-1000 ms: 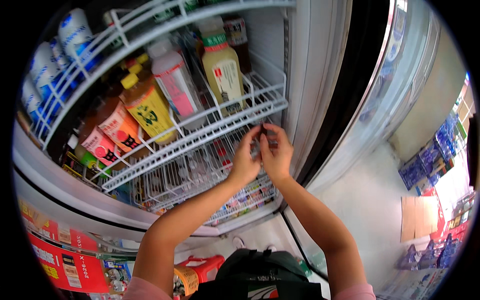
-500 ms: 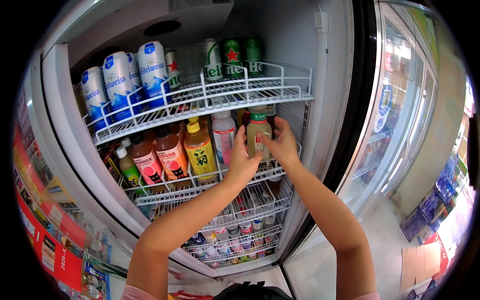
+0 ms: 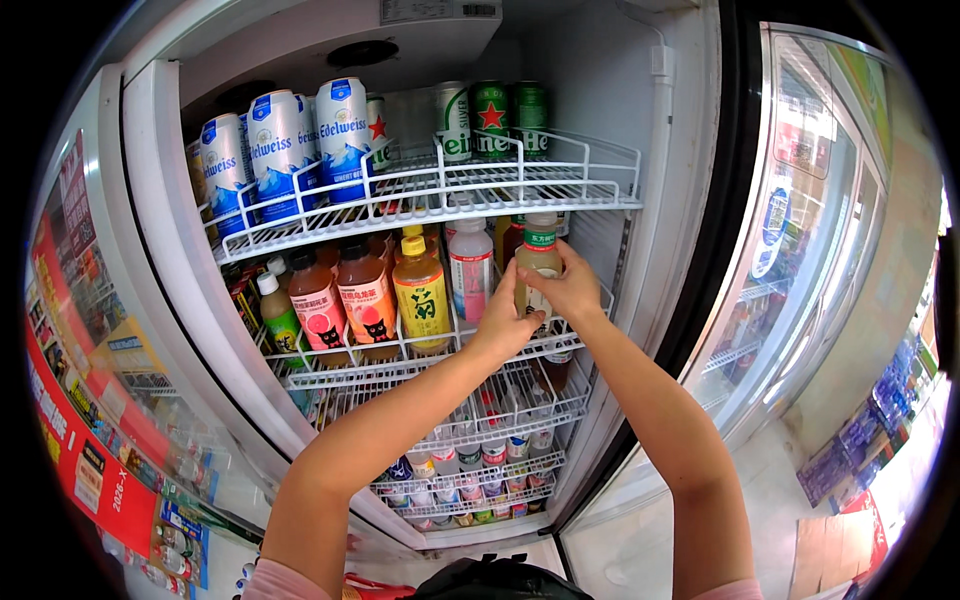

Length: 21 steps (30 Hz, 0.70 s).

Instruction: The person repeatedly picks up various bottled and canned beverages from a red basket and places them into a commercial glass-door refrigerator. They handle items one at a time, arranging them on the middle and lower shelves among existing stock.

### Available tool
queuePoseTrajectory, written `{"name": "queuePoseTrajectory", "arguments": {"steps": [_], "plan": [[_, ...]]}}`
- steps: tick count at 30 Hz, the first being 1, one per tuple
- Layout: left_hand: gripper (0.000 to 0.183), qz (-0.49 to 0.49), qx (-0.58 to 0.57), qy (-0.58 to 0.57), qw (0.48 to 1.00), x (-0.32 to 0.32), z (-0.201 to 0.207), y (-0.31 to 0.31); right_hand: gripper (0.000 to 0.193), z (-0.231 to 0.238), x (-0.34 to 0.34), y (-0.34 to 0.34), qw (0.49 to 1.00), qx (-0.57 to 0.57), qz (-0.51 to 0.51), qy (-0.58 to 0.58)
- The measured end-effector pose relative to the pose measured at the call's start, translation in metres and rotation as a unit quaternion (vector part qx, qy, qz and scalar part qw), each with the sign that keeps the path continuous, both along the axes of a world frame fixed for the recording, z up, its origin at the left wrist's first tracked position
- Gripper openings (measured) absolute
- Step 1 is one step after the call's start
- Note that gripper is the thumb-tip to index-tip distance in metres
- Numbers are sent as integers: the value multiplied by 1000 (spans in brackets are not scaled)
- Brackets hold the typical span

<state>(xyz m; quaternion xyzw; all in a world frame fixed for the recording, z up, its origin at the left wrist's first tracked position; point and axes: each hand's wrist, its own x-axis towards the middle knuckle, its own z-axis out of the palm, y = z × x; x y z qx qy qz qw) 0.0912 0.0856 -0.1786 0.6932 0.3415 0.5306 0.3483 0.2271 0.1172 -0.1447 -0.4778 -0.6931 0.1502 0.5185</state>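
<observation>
Both hands are at a pale yellow drink bottle (image 3: 540, 258) with a green cap, at the right end of the second shelf in an upright fridge. My left hand (image 3: 507, 318) is closed on its left side and lower part. From the other side my right hand (image 3: 570, 287) grips it, thumb across the front label. The bottle stands upright at the shelf's front wire rail; the hands hide its base. Just left of it is a clear bottle with a pink and white label (image 3: 470, 268), and farther left a yellow tea bottle (image 3: 421, 295).
Above is a wire shelf (image 3: 430, 200) with white-blue cans (image 3: 343, 140) and green cans (image 3: 491, 120). Pink-labelled bottles (image 3: 318, 305) fill the left of the second shelf. Lower racks (image 3: 470, 485) hold more drinks. The fridge's right wall (image 3: 640, 270) is close to my right hand.
My right hand's fingers, partly spread before, have closed round the bottle. My left hand has moved in tighter against it. The whole view has shifted slightly, with the shelves now farther right.
</observation>
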Motion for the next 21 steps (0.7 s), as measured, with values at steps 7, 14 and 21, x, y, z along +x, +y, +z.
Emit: {"name": "queuePoseTrajectory", "arguments": {"steps": [7,14,21], "plan": [[80,34,202,-37,978,10,-8,-23,64,-32,-1,-48,963,179,71,190],[70,106,252,102,957,2,-20,-77,57,-71,11,-123,947,175,107,246],[65,87,262,50,960,11,-88,-96,69,-128,27,-147,961,168,95,200]]}}
